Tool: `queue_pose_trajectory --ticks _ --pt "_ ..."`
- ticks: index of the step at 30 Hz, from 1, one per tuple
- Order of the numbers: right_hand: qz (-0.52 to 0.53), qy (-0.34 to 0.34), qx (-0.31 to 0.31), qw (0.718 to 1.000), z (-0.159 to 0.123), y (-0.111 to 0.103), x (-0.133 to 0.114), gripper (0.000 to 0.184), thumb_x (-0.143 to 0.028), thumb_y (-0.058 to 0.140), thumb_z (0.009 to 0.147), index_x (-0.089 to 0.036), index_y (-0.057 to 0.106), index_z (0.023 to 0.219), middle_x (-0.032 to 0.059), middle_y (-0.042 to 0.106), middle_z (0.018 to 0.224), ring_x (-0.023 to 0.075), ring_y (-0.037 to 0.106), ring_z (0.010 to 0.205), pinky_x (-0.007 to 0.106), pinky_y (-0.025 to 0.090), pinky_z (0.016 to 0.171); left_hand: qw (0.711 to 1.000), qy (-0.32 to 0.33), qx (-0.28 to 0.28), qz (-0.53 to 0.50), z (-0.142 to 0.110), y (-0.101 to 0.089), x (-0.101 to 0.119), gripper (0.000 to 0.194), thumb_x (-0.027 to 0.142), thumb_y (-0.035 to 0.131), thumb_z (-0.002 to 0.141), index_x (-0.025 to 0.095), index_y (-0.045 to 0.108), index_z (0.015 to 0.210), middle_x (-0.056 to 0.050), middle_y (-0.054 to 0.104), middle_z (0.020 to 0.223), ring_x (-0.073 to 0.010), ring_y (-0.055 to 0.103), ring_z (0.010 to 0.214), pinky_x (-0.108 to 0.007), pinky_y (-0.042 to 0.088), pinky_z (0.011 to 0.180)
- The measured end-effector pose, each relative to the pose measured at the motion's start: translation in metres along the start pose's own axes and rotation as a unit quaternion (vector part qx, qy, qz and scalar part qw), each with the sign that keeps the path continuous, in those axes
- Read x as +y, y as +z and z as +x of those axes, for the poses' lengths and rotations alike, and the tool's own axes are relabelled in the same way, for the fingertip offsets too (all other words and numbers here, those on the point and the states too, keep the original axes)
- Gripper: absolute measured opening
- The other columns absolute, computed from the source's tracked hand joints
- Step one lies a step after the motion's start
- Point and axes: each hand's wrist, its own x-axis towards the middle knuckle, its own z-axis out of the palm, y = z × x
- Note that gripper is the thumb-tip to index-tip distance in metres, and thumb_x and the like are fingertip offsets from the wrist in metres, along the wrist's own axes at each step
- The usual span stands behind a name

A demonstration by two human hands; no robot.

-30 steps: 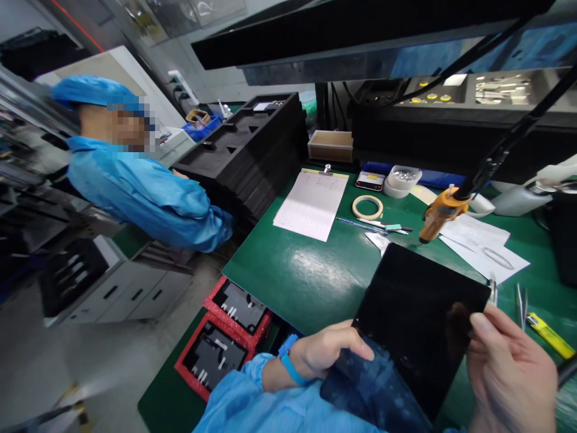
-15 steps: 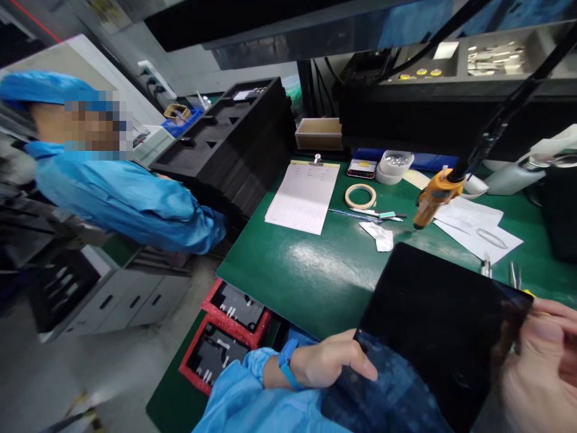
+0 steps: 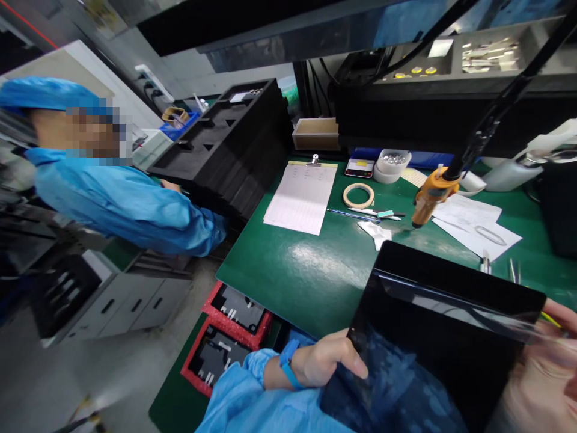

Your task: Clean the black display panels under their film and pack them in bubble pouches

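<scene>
A glossy black flat panel, tablet-like [image 3: 433, 337], is tilted over the front edge of the green table. My left hand [image 3: 331, 359] grips its left edge, thumb on the front face and fingers hidden beneath. At the right edge of the view my right hand [image 3: 543, 367], partly smeared by motion, is closed at the panel's upper right side. A clear film [image 3: 455, 307] shows as a shiny band across the panel's upper part and stretches into my right hand. Bluish reflections cover the lower left of the panel.
On the green table [image 3: 293, 264] lie a clipboard [image 3: 301, 195], a tape roll [image 3: 359, 195], pens and loose papers. An orange-yellow electric screwdriver [image 3: 435, 195] hangs above it. Red-wrapped trays [image 3: 220, 352] sit lower left. A co-worker in blue [image 3: 126, 204] stands left, near stacked black trays [image 3: 211, 135].
The shiny film band has appeared across the panel's upper part. My right hand has shifted slightly, with the film drawn towards it. My left hand keeps its grip, slightly further left.
</scene>
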Motion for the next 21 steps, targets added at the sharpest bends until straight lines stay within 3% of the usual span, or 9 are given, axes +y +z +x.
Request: queue_pose_trajectory --ticks 3,6,11,16,21 --pt "-0.002 0.002 -0.008 1.0 -0.002 -0.001 -0.006 0.071 -0.087 0.102 0.068 -0.035 0.056 0.081 0.0022 0.058 0.072 0.0419 0.078 0.103 0.063 0.062 0.088 1.0 0.005 0.001 -0.017 0.009 -0.006 -0.013 0.018 0.029 0.073 0.053 0.018 0.077 0.067 -0.005 0.074 0.065 -0.0212 0.059 0.068 -0.034 0.045 0.069" --pt "0.013 -0.012 -0.061 0.998 -0.003 -0.009 -0.007 0.062 -0.076 0.102 0.079 -0.032 0.059 0.088 0.0038 0.066 0.081 0.0425 0.08 0.102 0.061 0.067 0.079 0.998 0.024 0.006 -0.053 0.021 -0.011 -0.028 0.021 0.03 0.067 0.048 0.019 0.076 0.063 -0.007 0.079 0.071 -0.0224 0.064 0.066 -0.035 0.049 0.068" --pt "0.093 -0.011 -0.168 0.981 0.001 -0.033 0.006 0.052 -0.063 0.101 0.087 -0.028 0.066 0.103 0.008 0.075 0.098 0.0401 0.083 0.093 0.054 0.07 0.063 0.991 0.045 -0.023 -0.126 0.023 -0.008 -0.029 0.029 0.038 0.063 0.05 0.018 0.078 0.065 -0.013 0.086 0.085 -0.0403 0.082 0.096 -0.046 0.065 0.082" --pt "0.107 -0.053 -0.164 0.979 0.0 -0.041 0.01 0.039 -0.048 0.101 0.093 -0.025 0.071 0.104 0.0082 0.075 0.101 0.0336 0.081 0.087 0.047 0.069 0.058 0.98 0.074 -0.034 -0.181 0.012 -0.006 -0.021 0.019 0.039 0.069 0.055 0.021 0.069 0.051 -0.014 0.087 0.088 -0.0421 0.084 0.101 -0.046 0.069 0.084" --pt "0.142 -0.207 -0.108 0.962 -0.008 -0.03 0.006 0.018 -0.019 0.095 0.099 -0.019 0.077 0.097 0.0062 0.076 0.095 0.0182 0.072 0.074 0.031 0.064 0.054 0.973 0.106 -0.004 -0.203 0.012 -0.011 -0.03 0.018 0.035 0.072 0.058 0.024 0.063 0.047 -0.012 0.086 0.084 -0.0407 0.085 0.098 -0.043 0.068 0.079"
